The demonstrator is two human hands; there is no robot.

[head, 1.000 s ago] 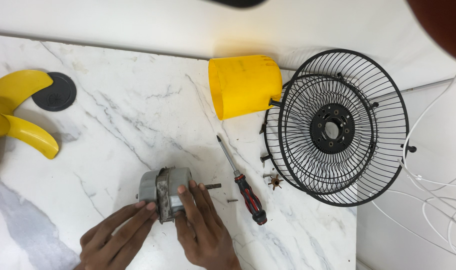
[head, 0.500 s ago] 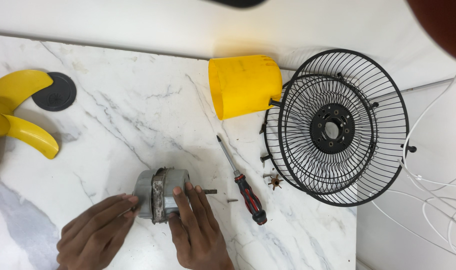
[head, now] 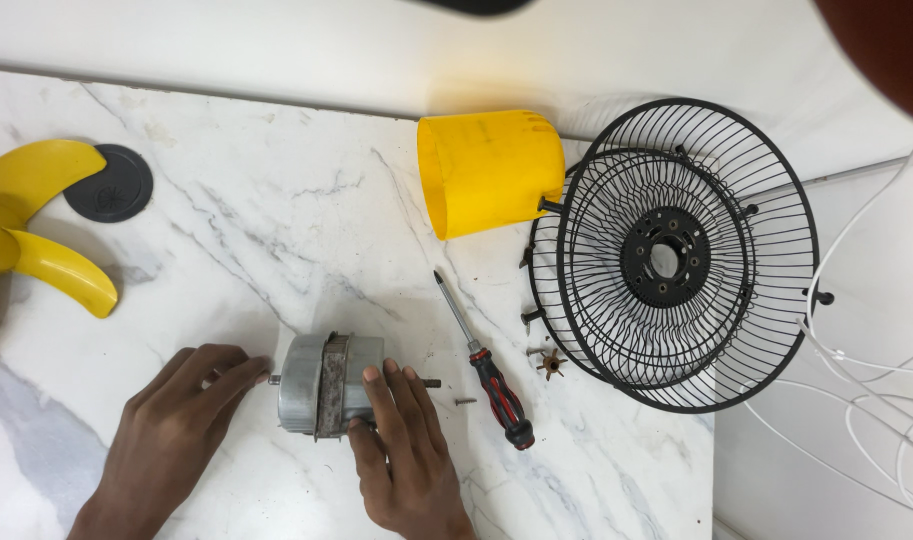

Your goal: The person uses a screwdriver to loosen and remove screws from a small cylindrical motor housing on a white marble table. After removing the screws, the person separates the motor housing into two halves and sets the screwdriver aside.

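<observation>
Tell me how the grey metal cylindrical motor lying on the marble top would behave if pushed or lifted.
The grey metal cylindrical motor lies on its round side, so it probably rolls if nudged. Its solid metal body suggests weight for its size. The right hand rests on it and the left hand touches its end, likely steadying it.

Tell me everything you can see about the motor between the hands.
The motor is a small grey metal cylinder with a darker, rusty-looking band around its middle. It lies on its side on the marble table, a thin shaft sticking out of each end. The right hand rests its fingers over its right half; the left hand touches the left shaft end with its fingertips. A red-and-black screwdriver lies just to its right.
</observation>
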